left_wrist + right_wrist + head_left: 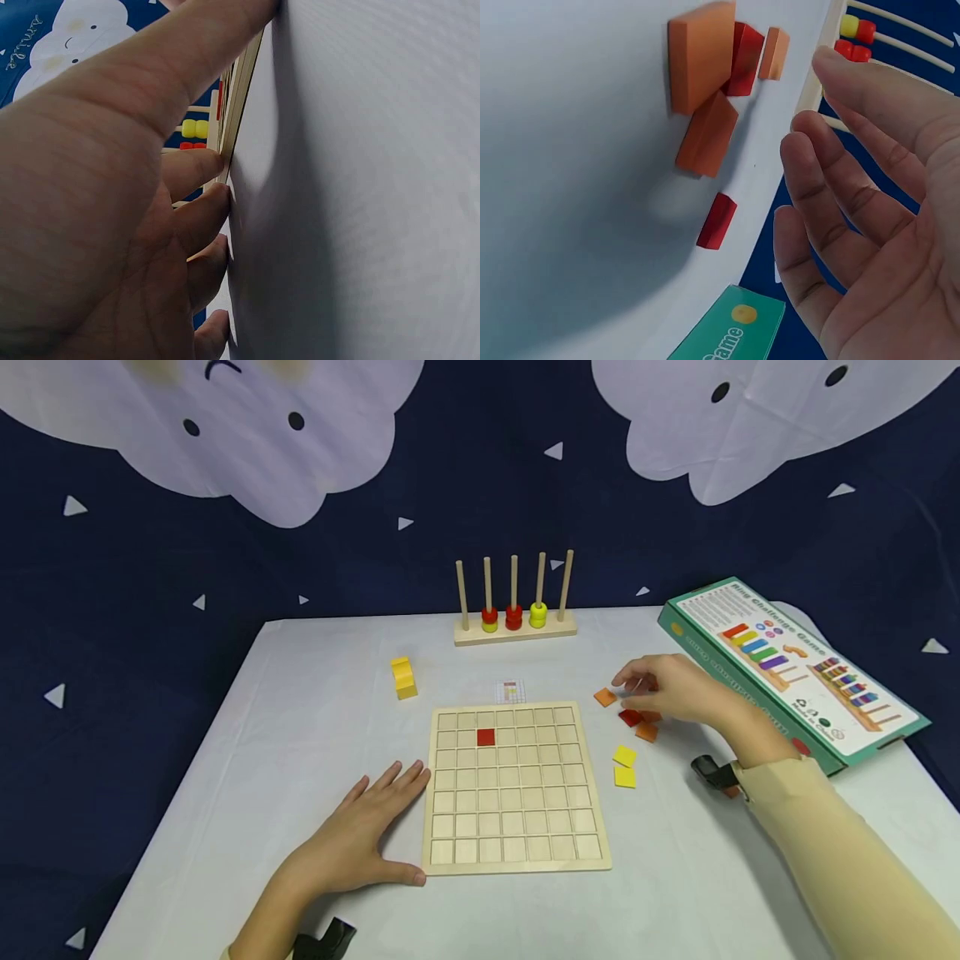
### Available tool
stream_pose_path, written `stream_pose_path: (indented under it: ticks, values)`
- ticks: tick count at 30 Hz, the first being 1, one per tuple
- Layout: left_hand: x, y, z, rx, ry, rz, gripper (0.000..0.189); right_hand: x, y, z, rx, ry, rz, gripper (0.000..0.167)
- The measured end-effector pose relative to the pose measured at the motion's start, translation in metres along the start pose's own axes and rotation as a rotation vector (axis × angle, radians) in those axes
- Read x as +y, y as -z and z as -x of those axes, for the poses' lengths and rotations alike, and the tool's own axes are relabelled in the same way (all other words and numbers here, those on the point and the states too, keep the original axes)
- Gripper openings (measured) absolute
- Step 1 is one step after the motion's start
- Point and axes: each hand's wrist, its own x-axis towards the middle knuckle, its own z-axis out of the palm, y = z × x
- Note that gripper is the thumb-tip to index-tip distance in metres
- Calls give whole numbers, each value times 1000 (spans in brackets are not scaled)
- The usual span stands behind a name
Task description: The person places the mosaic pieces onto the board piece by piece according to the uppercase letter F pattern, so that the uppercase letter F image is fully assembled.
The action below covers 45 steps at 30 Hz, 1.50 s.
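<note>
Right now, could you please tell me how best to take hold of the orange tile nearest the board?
I'd likely pinch the orange tile by opposite edges from above: it lies flat, sides exposed, apart from the nearest red tile.

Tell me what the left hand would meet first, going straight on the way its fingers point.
The left hand would probably meet the wooden board first; the board's left edge lies right beside it, perhaps touching.

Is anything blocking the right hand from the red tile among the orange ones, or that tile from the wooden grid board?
Nothing visible stands between the right hand and the red tile, though orange tiles lie close beside it. Nothing visible blocks the direct way to the wooden grid board.
</note>
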Motion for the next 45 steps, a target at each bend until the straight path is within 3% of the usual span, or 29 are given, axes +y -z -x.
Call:
stream_pose_path:
  ticks: [15, 25, 37, 45]
  values:
    - [-1, -1, 0, -10, 12, 12, 126, 12, 1, 4, -141, -47, -40, 16]
    - [-1, 0, 1, 2, 1, 4, 125, 13, -4, 1, -118, -34, -16, 11]
    - [-1, -1, -1, -6, 2, -4, 125, 16, -3, 1, -133, -66, -32, 19]
    - [-1, -1, 0, -2, 4, -6, 125, 15, -9, -2, -84, -26, 26, 17]
